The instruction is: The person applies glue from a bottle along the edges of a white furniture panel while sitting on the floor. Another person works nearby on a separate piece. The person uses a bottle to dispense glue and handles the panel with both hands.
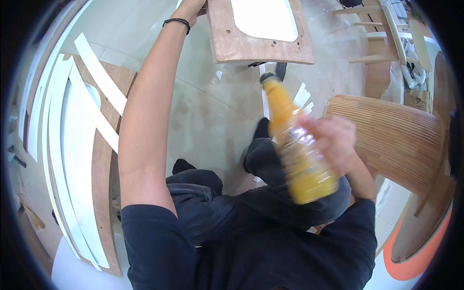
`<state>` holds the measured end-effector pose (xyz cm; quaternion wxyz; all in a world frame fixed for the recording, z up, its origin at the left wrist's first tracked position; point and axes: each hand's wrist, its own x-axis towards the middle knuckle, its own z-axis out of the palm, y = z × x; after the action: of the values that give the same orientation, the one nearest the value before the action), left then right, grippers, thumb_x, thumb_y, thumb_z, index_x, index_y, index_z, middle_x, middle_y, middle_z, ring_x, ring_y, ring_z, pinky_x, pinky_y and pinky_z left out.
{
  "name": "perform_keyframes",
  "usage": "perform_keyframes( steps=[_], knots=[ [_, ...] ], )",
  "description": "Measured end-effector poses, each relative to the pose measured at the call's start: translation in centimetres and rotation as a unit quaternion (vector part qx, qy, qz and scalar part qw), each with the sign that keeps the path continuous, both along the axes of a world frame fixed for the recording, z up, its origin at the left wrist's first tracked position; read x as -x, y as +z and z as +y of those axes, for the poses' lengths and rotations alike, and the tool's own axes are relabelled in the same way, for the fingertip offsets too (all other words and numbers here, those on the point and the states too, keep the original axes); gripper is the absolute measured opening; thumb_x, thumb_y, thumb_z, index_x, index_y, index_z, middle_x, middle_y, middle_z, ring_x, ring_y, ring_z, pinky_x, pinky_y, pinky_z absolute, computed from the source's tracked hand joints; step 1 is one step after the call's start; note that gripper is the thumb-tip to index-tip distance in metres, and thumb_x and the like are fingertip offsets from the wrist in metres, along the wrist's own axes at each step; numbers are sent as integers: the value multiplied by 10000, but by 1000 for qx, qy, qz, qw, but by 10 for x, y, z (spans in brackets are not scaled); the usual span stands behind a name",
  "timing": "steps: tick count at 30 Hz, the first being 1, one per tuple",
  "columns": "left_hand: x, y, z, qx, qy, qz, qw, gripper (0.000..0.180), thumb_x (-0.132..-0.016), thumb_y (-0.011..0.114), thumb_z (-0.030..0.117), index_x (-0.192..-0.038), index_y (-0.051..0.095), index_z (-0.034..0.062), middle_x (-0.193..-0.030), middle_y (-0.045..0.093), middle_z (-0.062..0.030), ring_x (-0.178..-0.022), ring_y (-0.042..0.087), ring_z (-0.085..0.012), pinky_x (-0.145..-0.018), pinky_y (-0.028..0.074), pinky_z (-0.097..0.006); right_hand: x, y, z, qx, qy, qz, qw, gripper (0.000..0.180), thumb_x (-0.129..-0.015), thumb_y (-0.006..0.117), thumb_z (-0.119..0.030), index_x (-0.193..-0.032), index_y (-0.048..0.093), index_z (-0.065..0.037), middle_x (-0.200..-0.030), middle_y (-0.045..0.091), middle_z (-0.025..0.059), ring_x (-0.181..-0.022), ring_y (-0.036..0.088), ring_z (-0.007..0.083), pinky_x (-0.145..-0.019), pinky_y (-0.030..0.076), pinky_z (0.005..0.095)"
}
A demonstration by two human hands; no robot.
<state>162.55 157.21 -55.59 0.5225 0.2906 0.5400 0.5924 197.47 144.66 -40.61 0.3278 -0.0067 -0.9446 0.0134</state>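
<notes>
Bottle (296,150) of yellow-orange liquid, capped in black, tilts across the seated person's lap, its neck toward the upper left and its base toward the lower right, over the thigh. The right hand (334,140) has it from the right side, fingers curled closed about the middle of the clear, shiny body, below the shoulder; motion blurs both, so the exact place of each fingertip cannot be told. At the upper edge of the frame, the left arm, a black band (178,24) at its wrist, stretches to a wooden board (263,54) with a white rounded panel. The left hand (194,7) is at the board's left side, mostly cut off, and how far its fingers are open, or what they grip, cannot be told. Below, a pale tiled floor (208,111) carries white scraps (302,96) near the bottle's neck, and dark-socked feet show past dark trousers (203,188). To the left stands a second wooden panel (102,203) with a white inset, long white strips (99,72) lying across it. To the right are a ribbed wooden surface (386,137), pale wooden furniture legs (372,59) and an orange curved edge (427,253).
</notes>
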Motion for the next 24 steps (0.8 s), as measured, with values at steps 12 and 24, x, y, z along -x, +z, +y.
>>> perform_keyframes(
  steps=[12,24],
  knots=[
    [-8,-18,25,-47,102,103,988,757,-1060,446,497,-1490,415,-125,-1521,500,-248,-1428,466,-304,-1157,360,-336,33,-38,17,-143,243,-26,959,408,-821,724,-105,-1106,449,-199,-1095,691,97,-563,556,128,-519,410,200],
    [29,-18,46,10,223,26,974,638,-1003,473,490,-1402,381,1,-1133,655,-164,-914,660,-251,-803,528,-447,-43,61,45,309,-317,152,884,817,-873,810,-146,-1507,309,-24,-1369,503,157,-1184,603,258,-970,555,388]
  ],
)
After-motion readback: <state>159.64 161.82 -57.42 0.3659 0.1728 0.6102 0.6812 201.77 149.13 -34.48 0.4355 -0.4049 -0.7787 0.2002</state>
